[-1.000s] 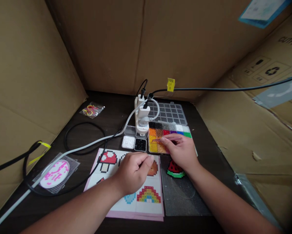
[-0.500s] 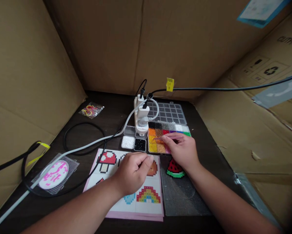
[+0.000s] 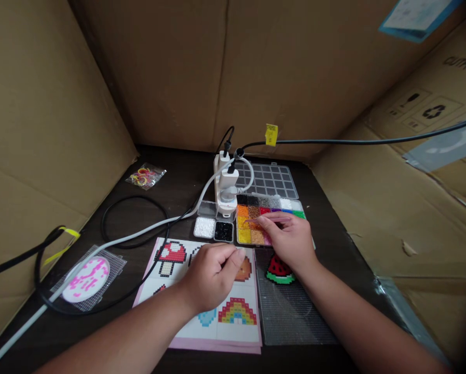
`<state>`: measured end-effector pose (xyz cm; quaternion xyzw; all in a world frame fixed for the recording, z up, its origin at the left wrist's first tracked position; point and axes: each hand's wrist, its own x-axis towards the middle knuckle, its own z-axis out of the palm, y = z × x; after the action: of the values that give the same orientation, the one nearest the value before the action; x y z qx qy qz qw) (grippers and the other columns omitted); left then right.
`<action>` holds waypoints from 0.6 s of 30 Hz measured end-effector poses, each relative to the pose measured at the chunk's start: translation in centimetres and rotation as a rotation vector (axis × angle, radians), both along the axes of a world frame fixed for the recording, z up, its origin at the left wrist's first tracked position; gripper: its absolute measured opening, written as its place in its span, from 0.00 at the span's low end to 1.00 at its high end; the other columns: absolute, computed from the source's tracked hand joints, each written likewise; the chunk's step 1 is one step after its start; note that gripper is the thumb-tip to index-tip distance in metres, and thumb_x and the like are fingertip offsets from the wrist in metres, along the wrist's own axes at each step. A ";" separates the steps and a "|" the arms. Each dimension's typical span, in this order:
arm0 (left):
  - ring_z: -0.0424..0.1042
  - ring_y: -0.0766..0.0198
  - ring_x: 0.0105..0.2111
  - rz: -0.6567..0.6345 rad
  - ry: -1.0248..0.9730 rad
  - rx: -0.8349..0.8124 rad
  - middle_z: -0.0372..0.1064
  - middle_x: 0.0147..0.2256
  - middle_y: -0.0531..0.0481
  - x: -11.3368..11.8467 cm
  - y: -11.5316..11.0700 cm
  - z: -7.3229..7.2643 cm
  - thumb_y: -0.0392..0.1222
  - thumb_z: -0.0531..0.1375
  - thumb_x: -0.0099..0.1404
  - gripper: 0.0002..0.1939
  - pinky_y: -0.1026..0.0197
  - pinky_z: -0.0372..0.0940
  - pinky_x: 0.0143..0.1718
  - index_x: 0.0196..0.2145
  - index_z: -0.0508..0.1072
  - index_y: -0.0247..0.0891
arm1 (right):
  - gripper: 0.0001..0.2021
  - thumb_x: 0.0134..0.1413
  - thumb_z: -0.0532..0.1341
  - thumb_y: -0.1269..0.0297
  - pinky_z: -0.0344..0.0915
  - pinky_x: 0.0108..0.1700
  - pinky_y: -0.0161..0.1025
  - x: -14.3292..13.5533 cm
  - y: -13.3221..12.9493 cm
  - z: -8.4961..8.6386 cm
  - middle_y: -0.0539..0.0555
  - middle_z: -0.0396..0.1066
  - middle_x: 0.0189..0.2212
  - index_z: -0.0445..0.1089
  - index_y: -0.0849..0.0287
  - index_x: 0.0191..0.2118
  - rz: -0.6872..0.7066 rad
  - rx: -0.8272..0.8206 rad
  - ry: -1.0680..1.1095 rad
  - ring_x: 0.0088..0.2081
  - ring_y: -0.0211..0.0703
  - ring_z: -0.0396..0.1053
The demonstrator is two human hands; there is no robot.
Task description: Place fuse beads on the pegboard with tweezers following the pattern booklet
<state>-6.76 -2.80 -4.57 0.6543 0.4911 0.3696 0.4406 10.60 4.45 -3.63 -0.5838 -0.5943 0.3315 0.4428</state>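
Beyond the picture sheet [image 3: 236, 335] and the pegboard [image 3: 291, 322], the bead box [image 3: 237, 231] is lying open, its clear lid [image 3: 274, 182] stretching out flat behind it, and its sections are showing black, grey and white at the back, orange, brown and red in the middle, yellow and tan toward the front; the right hand is covering part of it. Over on the left, a clear bag [image 3: 152, 178] is holding pink and yellow loops. Beside the bead box two small boxes are sitting side by side, the left one filling with white beads [image 3: 205, 227], the right one with black beads [image 3: 223, 230]. Now the hands: the left hand [image 3: 213, 278] is resting over the sheet, fingers curling into a loose fist; the right hand [image 3: 291, 236] is pinching pink tweezers [image 3: 277, 220], and their tips are pointing over the yellow section; whether they are gripping a bead, I cannot tell.
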 end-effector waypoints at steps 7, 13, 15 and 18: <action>0.52 0.69 0.22 -0.003 -0.006 0.001 0.50 0.19 0.56 0.0 0.2 0.1 0.47 0.48 0.69 0.22 0.62 0.47 0.26 0.19 0.50 0.38 | 0.10 0.44 0.68 0.59 0.72 0.32 0.41 0.1 0.0 0.0 0.58 0.78 0.26 0.76 0.62 0.27 0.001 -0.028 0.005 0.30 0.47 0.76; 0.52 0.69 0.22 -0.004 0.000 -0.004 0.50 0.19 0.56 0.1 0.1 -0.1 0.47 0.48 0.69 0.22 0.62 0.48 0.25 0.19 0.51 0.38 | 0.11 0.45 0.67 0.58 0.72 0.28 0.40 0.1 -0.1 0.1 0.59 0.78 0.26 0.76 0.63 0.28 0.001 -0.055 0.075 0.27 0.47 0.76; 0.52 0.69 0.22 -0.005 0.005 0.002 0.50 0.19 0.56 0.0 0.1 -0.1 0.47 0.48 0.69 0.21 0.63 0.48 0.25 0.19 0.51 0.38 | 0.11 0.45 0.67 0.58 0.73 0.30 0.40 0.2 -0.1 0.4 0.59 0.78 0.27 0.76 0.63 0.28 -0.005 -0.022 0.071 0.28 0.47 0.76; 0.52 0.69 0.22 0.001 0.006 0.008 0.50 0.19 0.56 0.0 0.0 -0.1 0.47 0.48 0.69 0.21 0.63 0.48 0.25 0.19 0.51 0.38 | 0.09 0.44 0.68 0.60 0.73 0.32 0.40 0.6 -0.3 1.4 0.56 0.77 0.26 0.76 0.61 0.27 -0.057 0.075 0.050 0.29 0.46 0.75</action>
<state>-6.79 -2.75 -4.66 0.6568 0.4915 0.3698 0.4363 11.17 4.12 -2.28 -0.5750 -0.5783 0.3105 0.4884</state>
